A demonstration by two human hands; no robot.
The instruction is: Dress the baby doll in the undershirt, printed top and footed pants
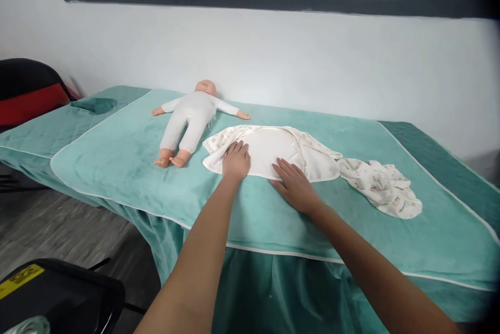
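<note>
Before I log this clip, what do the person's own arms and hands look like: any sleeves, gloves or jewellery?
The left hand and right hand are ungloved, with no ring, watch or bracelet visible. No sleeve, cable or marking shows on the left forearm or right forearm.

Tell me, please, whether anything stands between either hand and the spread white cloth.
Nothing visible does: the left hand rests on the white cloth, the right hand at its near edge; the doll lies aside.
</note>
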